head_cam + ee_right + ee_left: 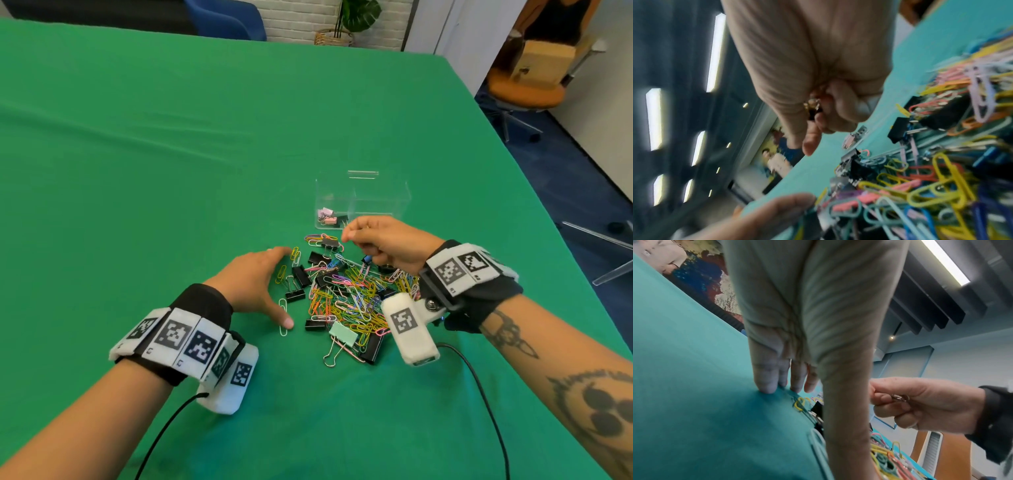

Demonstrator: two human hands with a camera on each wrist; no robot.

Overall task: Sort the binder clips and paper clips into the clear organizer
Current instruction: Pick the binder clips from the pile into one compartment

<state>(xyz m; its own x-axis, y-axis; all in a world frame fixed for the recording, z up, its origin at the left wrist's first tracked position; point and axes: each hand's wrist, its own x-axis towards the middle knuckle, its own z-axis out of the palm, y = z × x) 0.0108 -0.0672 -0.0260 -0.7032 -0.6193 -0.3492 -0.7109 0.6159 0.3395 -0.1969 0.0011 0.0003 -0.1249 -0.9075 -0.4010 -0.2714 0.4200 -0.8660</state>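
Note:
A mixed pile of coloured paper clips and black binder clips [346,294] lies on the green cloth, seen close up in the right wrist view as the pile [931,186]. Just behind it stands the clear organizer [363,192]; its front left compartment holds pink and black binder clips [329,218]. My right hand [363,240] hovers over the pile's far side with fingers curled round a small black binder clip [813,108], whose metal handle [899,397] shows between the fingers. My left hand [260,284] lies flat at the pile's left edge, fingertips [766,387] touching the cloth, holding nothing.
A mint binder clip [343,334] and a large black one [371,347] lie at the pile's near side. A single white paper clip [283,317] sits by my left thumb. The table's right edge [534,192] drops off toward an orange chair [524,92].

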